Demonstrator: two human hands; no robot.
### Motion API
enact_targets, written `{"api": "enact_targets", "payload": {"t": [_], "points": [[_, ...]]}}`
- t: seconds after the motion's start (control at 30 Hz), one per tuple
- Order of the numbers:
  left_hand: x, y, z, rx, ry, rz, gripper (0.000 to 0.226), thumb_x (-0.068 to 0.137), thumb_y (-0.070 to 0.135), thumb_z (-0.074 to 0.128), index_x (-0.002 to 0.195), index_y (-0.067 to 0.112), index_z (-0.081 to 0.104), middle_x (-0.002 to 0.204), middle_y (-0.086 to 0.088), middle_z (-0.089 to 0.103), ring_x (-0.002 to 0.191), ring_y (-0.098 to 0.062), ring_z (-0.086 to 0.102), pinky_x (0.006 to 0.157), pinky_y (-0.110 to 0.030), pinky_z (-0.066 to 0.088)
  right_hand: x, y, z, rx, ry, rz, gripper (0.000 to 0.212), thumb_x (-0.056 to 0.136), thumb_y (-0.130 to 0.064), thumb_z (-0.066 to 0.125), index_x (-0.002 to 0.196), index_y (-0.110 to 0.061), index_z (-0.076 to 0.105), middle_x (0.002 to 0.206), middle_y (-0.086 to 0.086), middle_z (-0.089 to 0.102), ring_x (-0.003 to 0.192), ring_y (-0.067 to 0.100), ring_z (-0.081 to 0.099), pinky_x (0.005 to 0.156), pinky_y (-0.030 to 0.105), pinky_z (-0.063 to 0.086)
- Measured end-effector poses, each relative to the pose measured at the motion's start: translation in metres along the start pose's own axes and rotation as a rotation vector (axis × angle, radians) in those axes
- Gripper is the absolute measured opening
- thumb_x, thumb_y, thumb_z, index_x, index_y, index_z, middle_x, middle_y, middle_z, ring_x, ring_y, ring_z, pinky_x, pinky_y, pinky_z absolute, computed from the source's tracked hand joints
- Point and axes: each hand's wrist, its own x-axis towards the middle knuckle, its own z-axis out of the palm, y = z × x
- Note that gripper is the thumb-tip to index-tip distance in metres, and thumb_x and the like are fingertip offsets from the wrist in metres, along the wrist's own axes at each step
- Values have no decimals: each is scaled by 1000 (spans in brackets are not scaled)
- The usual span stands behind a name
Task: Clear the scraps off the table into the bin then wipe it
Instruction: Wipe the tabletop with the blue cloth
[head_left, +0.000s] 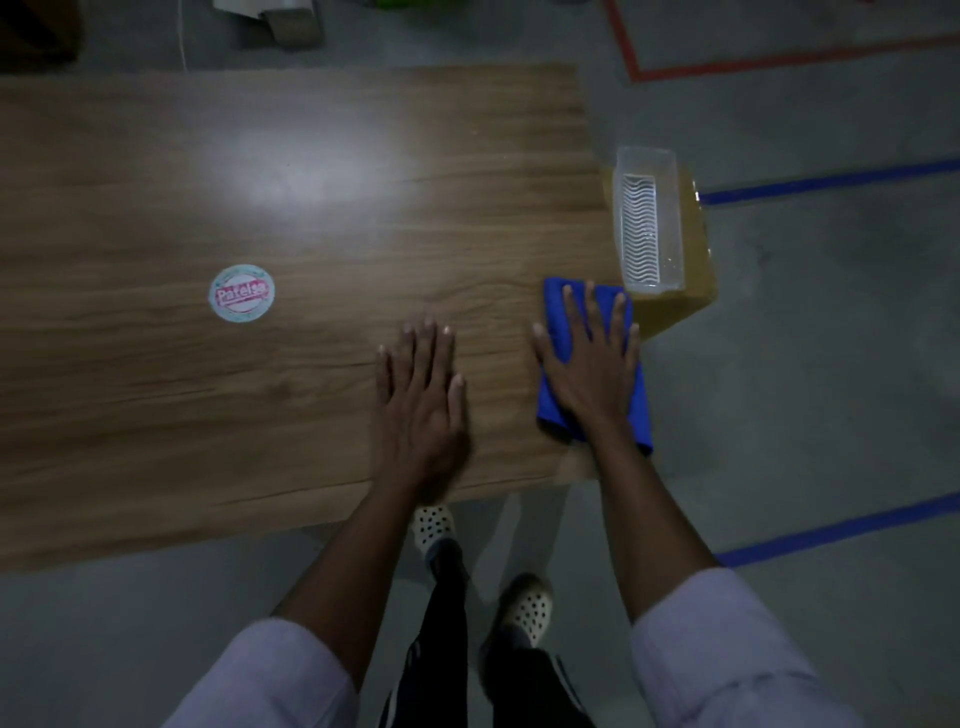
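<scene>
A: How many hands are on the tabletop (311, 364)?

B: Two. The left hand (421, 384) lies flat on the bare wood, close to the near edge. Its fingers (426, 343) are straight, close together, and they hold nothing.

A: And the right hand (592, 364)?

B: It presses down flat on one blue cloth (555, 317). Its fingers (592, 306) are straight and spread wide over the cloth; they are not curled around it.

A: Where is the cloth exactly?

B: At the right edge of the tabletop, toward the near right corner. Its right side appears to reach a little past the edge. The two hands are near each other but apart, and the left one does not touch the cloth.

A: Where is the bin?

B: There is one clear plastic bin (649, 218), long and narrow. It stands on one yellow box (675, 306), just beside the right edge of the tabletop and a little farther than the cloth. The far corner of the cloth is just beside the near end of the bin. I cannot tell whether they touch.

A: Is anything else on the wood?

B: One round sticker (241, 293) with red letters, well to the left of the left hand.

A: And on the floor?

B: Two blue tape lines (831, 182) on the right, and red tape (779, 60) at the far right. Below the near edge I count two pale shoes (434, 525) with small holes.
</scene>
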Motion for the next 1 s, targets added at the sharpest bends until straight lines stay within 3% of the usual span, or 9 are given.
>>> {"api": "enact_targets", "payload": {"t": [0.07,0.23,0.4,0.5,0.6,0.7,0.8,0.87,1.0], "points": [[-12,5,9,45,37,-51,62,108,38,26,165,18,12,173,-5,3,159,-22,-1,127,-54,6,-9,-24,9,5,10,-21,72,101,-69,16,164,-35,4,171,-11,-4,158,24,-13,127,51,-3],[-29,21,16,67,41,-91,62,107,36,25,164,14,14,172,-8,8,159,-24,3,127,-54,8,-97,-22,18,-24,-46,-347,60,108,-56,20,163,-37,9,171,-12,2,158,21,-10,127,51,7],[-36,17,12,-2,47,-77,64,104,41,28,163,17,21,172,-6,11,159,-21,6,127,-53,7,-96,67,-1,-22,-58,-115,63,106,-61,23,163,-40,6,171,-16,-2,158,20,-11,126,56,1],[-34,17,18,-2,68,-97,65,103,42,27,163,18,22,172,-4,12,159,-21,6,127,-52,5,-59,60,-2,29,-48,24,62,107,-58,20,163,-39,-1,171,-14,-9,157,23,-16,125,57,-6],[-36,16,23,3,114,-90,64,103,41,30,162,18,26,171,-5,16,159,-21,10,127,-51,5,-63,11,17,6,31,-22,61,108,-52,21,164,-34,4,172,-10,-4,157,26,-13,125,55,-6],[-34,11,20,0,125,-61,65,100,39,30,161,17,29,170,-6,19,158,-23,14,127,-52,9,-105,-35,35,10,18,-240,59,108,-49,23,164,-33,10,172,-9,1,158,25,-9,126,54,-2],[-34,8,16,-58,141,-22,67,95,34,32,159,14,35,168,-8,25,157,-26,18,126,-53,11,-129,-30,34,25,-42,-372,57,108,-50,24,163,-37,15,171,-13,5,158,20,-9,126,52,6],[-34,8,16,-93,165,-40,59,101,32,33,157,15,38,167,-7,28,156,-25,20,127,-52,12,-125,7,25,29,-45,-337,58,107,-54,25,162,-39,14,171,-15,4,158,18,-10,126,52,7],[-32,9,23,-90,181,-49,58,102,32,36,158,16,38,168,-6,27,157,-24,19,127,-52,12,-80,52,10,20,-31,-59,64,106,-61,21,163,-38,1,171,-13,-6,157,22,-16,126,55,2]]}}
